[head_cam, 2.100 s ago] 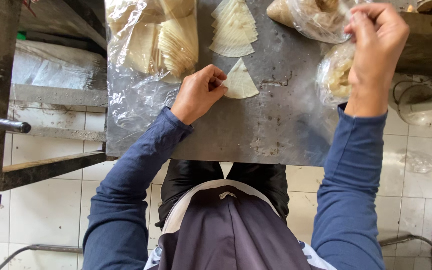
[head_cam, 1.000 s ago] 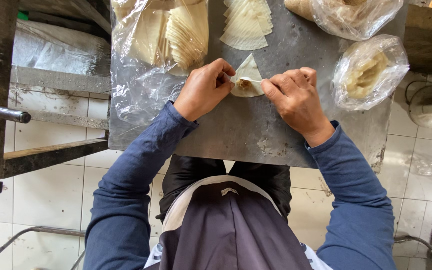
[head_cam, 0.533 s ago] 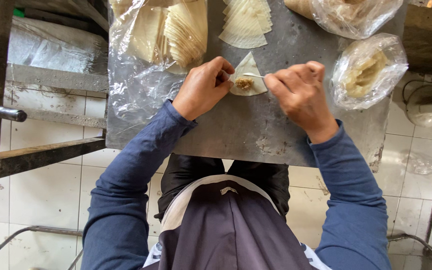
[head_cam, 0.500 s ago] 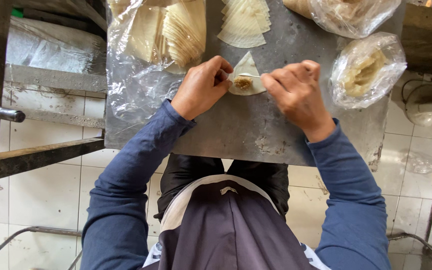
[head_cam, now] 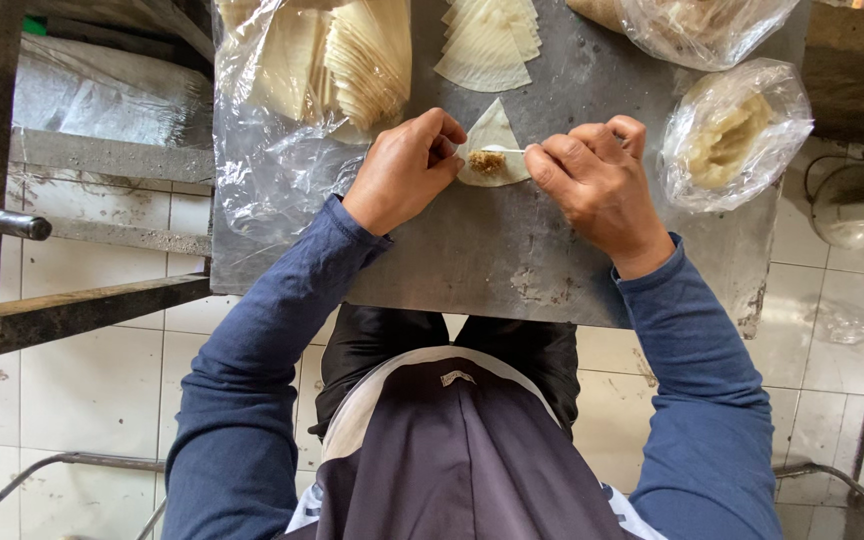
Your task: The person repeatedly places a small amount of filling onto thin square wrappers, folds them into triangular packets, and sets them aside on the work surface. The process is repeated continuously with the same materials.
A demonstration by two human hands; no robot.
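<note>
A pale triangular dough wrapper [head_cam: 493, 130] lies flat on the grey metal table [head_cam: 472, 250] with a small brown mound of filling [head_cam: 486, 162] on it. My left hand [head_cam: 402, 168] pins the wrapper's left edge with its fingertips. My right hand [head_cam: 597, 182] pinches a thin pale stick [head_cam: 505, 150] whose tip reaches over the filling. Both arms wear dark blue sleeves.
A stack of wrappers [head_cam: 487, 45] lies at the table's far edge. A clear plastic bag of more wrappers [head_cam: 337, 55] sits at far left. Two plastic bags of yellowish filling [head_cam: 732, 135] [head_cam: 697, 25] stand at the right. White floor tiles and metal bars surround the table.
My right hand came down from the filling bag to the wrapper. Brown filling now sits on the wrapper, and the stick is spreading it. My left hand has stayed on the wrapper's edge.
</note>
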